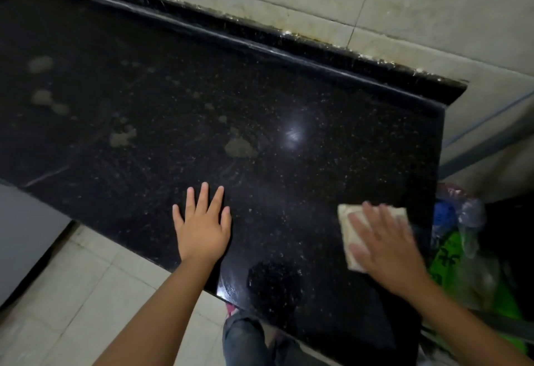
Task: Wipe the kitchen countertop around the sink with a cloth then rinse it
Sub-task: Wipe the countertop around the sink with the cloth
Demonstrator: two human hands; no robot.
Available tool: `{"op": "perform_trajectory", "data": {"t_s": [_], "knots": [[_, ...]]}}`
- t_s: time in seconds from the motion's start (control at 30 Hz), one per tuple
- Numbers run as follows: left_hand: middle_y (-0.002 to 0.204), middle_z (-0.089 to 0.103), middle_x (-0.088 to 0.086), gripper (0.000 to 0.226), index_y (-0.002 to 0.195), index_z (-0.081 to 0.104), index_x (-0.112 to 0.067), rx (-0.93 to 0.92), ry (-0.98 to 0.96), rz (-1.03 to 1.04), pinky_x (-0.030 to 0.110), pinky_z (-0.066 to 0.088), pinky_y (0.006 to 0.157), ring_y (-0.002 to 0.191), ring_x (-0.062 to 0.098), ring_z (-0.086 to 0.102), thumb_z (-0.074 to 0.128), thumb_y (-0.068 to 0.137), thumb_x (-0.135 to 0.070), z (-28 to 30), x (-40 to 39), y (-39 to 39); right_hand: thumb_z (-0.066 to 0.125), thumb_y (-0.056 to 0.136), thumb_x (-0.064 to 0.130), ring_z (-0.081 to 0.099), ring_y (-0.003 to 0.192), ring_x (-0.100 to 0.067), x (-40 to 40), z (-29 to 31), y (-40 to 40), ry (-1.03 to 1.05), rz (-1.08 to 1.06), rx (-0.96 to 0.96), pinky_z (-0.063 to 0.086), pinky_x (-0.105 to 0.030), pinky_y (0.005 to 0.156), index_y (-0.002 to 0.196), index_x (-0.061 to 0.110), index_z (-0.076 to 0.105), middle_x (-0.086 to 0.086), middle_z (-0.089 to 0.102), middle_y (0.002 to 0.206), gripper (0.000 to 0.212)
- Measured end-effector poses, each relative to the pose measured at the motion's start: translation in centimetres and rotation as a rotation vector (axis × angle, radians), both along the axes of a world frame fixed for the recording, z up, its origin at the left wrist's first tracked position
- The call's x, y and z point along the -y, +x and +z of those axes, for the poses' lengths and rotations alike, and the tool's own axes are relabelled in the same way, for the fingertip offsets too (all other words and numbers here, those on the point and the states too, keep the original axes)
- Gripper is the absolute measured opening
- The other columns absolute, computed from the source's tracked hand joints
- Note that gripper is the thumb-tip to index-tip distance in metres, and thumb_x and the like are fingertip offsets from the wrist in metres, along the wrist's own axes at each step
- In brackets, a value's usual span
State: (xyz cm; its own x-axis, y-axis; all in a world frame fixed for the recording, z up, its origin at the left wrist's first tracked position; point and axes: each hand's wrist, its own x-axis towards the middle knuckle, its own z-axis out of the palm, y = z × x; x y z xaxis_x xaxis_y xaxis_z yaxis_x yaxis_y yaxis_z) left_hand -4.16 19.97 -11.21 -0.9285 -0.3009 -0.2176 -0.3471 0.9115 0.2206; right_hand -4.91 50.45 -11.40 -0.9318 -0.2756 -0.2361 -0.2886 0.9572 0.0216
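Your right hand (387, 247) lay flat on the cloth (357, 234), with the fingers straight and spread, pressing it down on the surface (202, 100); it did not curl around the cloth. This hand looked a little blurred, so I cannot tell the exact place of each fingertip. The cloth was pale, folded to a rough square, and it sat on the surface close to the right end edge and near the front edge, with its far-left corner free of your hand. Your left hand (202, 228) rested open on the same surface, palm down, fingers straight and wide apart, holding nothing; it was to the left of the cloth and apart from it, just inside the front edge. The surface was black stone with small light specks. Several pale smears (239, 146) lay on it, farther from you than the cloth and to its left, and a bright reflection of light (293, 134) shone beyond the cloth. Behind the surface stood a wall of pale tiles (375, 4). Beyond the right end of the surface, just beside the cloth's side, there were clear plastic bags (468, 221) with something blue and green inside. Below the front edge you could see the pale floor tiles (86, 293) and your trouser leg (245, 339).
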Motion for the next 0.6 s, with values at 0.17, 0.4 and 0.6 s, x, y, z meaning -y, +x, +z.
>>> {"op": "perform_trajectory", "data": {"t_s": [0.17, 0.4, 0.6], "knots": [[0.156, 0.007, -0.002, 0.048, 0.145, 0.016, -0.031, -0.023, 0.016, 0.003, 0.045, -0.006, 0.113, 0.143, 0.02, -0.006, 0.024, 0.098, -0.037, -0.2, 0.1, -0.1, 0.017, 0.096, 0.05, -0.003, 0.143, -0.033, 3.1, 1.0, -10.5, -0.098, -0.623, 0.079, 0.001, -0.049, 0.115, 0.149, 0.024, 0.011, -0.007, -0.002, 0.158, 0.059], [0.155, 0.008, 0.0, 0.048, 0.145, 0.017, -0.029, -0.022, 0.001, -0.004, 0.046, -0.003, 0.113, 0.143, 0.022, -0.003, 0.025, 0.098, -0.034, 0.2, 0.0, -0.1, 0.03, 0.088, 0.046, 0.026, 0.137, -0.033, 13.7, -0.3, 0.1, -0.164, -0.03, -0.043, 0.003, -0.045, 0.11, 0.138, 0.027, 0.042, -0.007, 0.035, 0.149, 0.054], [0.155, 0.01, 0.002, 0.048, 0.145, 0.021, -0.027, 0.006, 0.003, -0.011, 0.049, -0.001, 0.112, 0.143, 0.024, -0.001, 0.028, 0.098, -0.033, 0.8, -0.2, -0.1, 0.014, 0.095, 0.051, 0.035, 0.124, -0.029, 2.4, -0.6, 8.2, -0.105, 0.085, -0.017, 0.015, -0.043, 0.107, 0.127, 0.028, 0.044, -0.004, 0.042, 0.137, 0.049]]}}
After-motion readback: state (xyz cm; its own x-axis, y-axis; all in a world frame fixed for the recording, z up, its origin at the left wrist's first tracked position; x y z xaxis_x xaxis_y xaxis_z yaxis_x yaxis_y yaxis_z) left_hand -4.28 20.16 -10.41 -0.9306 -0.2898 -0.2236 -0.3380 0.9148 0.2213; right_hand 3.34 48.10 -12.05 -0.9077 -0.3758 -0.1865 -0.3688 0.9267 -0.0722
